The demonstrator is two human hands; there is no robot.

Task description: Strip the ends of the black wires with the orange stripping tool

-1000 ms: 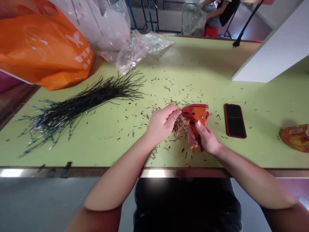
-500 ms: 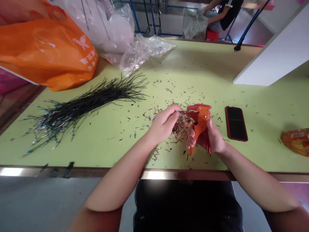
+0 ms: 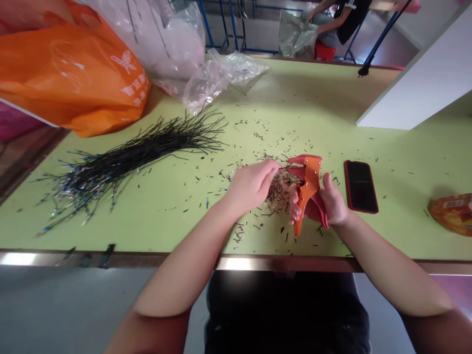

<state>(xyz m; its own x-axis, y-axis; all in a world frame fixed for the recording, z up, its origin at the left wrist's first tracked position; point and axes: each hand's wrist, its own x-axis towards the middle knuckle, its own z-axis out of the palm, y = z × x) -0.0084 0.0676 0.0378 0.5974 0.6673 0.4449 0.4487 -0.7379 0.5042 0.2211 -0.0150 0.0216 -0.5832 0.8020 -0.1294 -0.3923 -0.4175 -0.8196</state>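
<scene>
My left hand (image 3: 254,185) pinches a thin black wire (image 3: 284,167) near its end, at the jaws of an orange and red wire stripper (image 3: 309,176). The tool rests in my right hand (image 3: 320,202), its handles spread apart, my fingers around the orange handle and my thumb raised off it. Under the hands lies a pile of short black scraps (image 3: 278,192), with more bits scattered around. A long bundle of black wires (image 3: 147,147), with blue and silvery ends at its left, lies on the green table (image 3: 177,196).
A phone (image 3: 361,187) lies right of my right hand, and an orange container (image 3: 452,215) at the right edge. Orange bag (image 3: 99,78) and clear plastic bags (image 3: 221,73) stand at the back left. A white panel (image 3: 416,83) rises back right. Across the table sits a person (image 3: 342,24).
The stripper's handles have spread apart and my right thumb has lifted away from the tool. The tool has shifted slightly right; the wire still reaches its jaws.
</scene>
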